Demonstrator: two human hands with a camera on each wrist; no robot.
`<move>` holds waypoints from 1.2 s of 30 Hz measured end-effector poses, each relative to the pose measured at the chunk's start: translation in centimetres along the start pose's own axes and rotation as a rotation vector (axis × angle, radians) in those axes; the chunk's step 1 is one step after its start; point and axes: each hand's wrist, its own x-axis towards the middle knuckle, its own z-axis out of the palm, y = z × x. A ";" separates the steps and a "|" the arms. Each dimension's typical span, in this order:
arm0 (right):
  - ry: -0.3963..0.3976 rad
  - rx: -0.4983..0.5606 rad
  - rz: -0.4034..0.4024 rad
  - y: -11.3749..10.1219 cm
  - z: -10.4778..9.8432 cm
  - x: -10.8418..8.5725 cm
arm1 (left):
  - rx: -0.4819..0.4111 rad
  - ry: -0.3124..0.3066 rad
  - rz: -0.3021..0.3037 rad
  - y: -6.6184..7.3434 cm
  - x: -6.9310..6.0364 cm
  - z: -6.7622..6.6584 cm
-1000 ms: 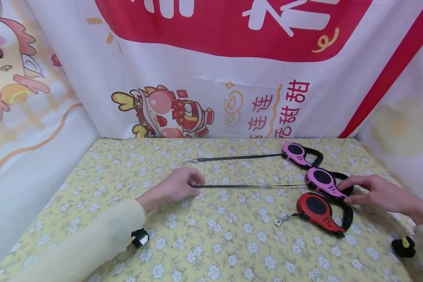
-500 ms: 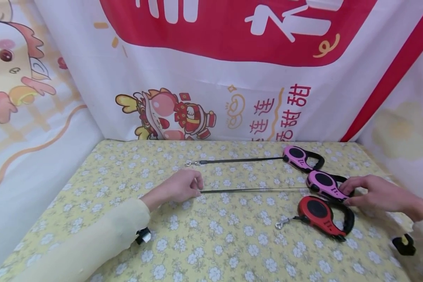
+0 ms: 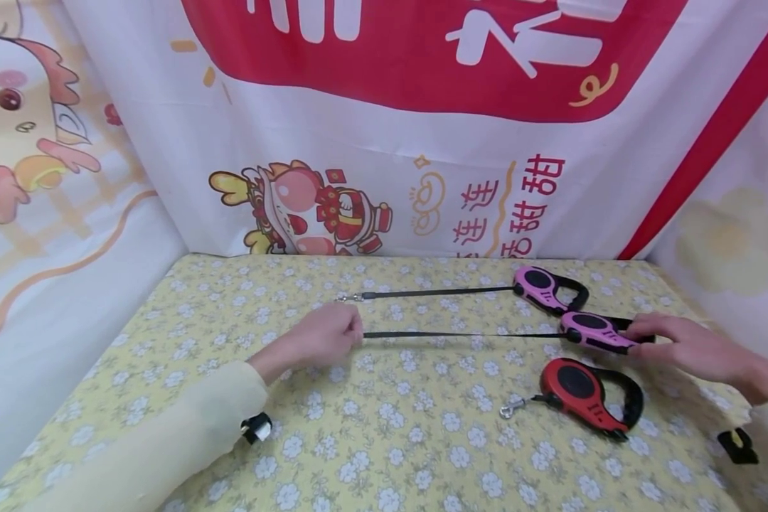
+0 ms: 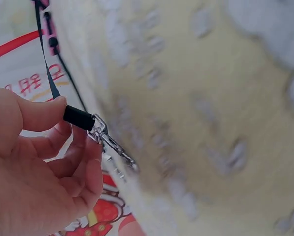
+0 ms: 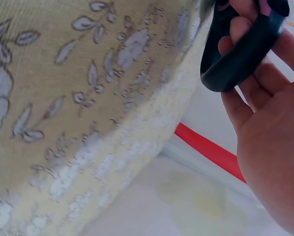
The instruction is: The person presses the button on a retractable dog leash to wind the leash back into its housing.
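Observation:
In the head view my left hand (image 3: pixel 326 334) pinches the end of a black leash strap (image 3: pixel 422 334). The left wrist view shows thumb and fingers on the black sleeve (image 4: pixel 78 118), with the silver clip (image 4: pixel 118 150) sticking out beyond them. This strap runs almost straight to a pink retractable leash (image 3: pixel 592 323), the middle one of three. My right hand (image 3: pixel 691 345) grips that leash by its black handle (image 5: pixel 240 59), fingers passing through the loop. The hand hides part of the handle in the head view.
Behind lies another pink retractable leash (image 3: pixel 537 281), its strap (image 3: pixel 441 291) stretched left to a metal clip (image 3: pixel 350 297). A red retractable leash (image 3: pixel 579 387) lies in front, its clip (image 3: pixel 512 407) close to the case. A printed cloth backdrop (image 3: pixel 358 128) rises behind the flowered table (image 3: pixel 390 441).
The middle pink leash has shifted slightly right and turned a little in my right hand. My left hand has rolled, and the strap it holds has moved slightly away from me.

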 end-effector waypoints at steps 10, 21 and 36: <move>0.238 0.002 -0.163 -1.5 -0.4 -0.5 | 0.010 0.091 0.031 0.5 -0.8 -3.4; 0.655 -0.026 -0.351 -4.2 -1.2 0.0 | -0.011 0.296 0.033 -0.4 -1.1 -5.8; 1.071 0.196 -0.500 -6.9 -1.9 3.3 | -0.097 0.501 0.119 -0.3 -1.5 -8.4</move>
